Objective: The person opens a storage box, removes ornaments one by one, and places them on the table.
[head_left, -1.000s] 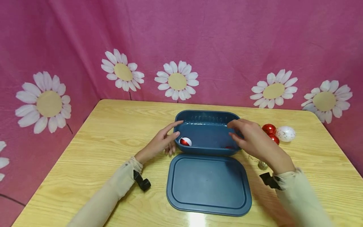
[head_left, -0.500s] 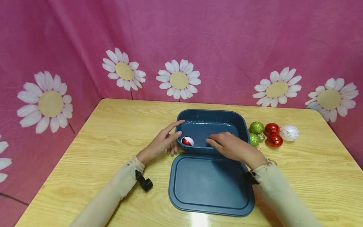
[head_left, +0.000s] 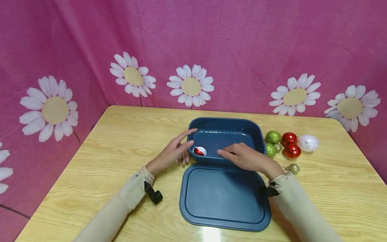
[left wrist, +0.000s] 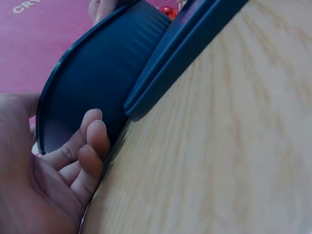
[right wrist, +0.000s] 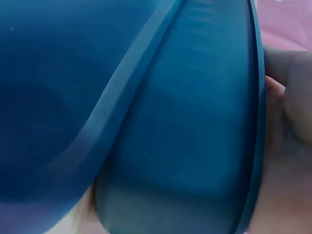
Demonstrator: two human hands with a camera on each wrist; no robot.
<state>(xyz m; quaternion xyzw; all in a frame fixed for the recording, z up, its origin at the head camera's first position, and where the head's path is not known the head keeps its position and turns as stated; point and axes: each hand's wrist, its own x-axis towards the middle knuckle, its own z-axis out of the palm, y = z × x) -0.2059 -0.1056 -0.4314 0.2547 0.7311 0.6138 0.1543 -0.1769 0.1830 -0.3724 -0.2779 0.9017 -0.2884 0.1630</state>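
An open blue box (head_left: 224, 121) stands mid-table with its lid (head_left: 223, 198) lying flat in front of it. Inside at the left lies a red and white ball (head_left: 199, 151). My left hand (head_left: 176, 149) touches the box's left end, index finger along the rim; in the left wrist view its fingers (left wrist: 90, 146) lie loosely against the outer wall of the box (left wrist: 97, 83). My right hand (head_left: 245, 156) lies over the near rim, fingers fairly straight and pointing left into the box. What is under it is hidden. The right wrist view shows only the box wall (right wrist: 195, 122) and the lid (right wrist: 48, 97).
Right of the box sit two green glitter baubles (head_left: 273, 136), two red ones (head_left: 289, 138), a white egg-shaped one (head_left: 307, 142) and a small gold one (head_left: 292, 168). A pink daisy-print cloth backs the wooden table (head_left: 99, 158).
My right hand moved from the box's right end leftward into the box and settled on its near rim, uncovering the baubles. The left hand stayed put.
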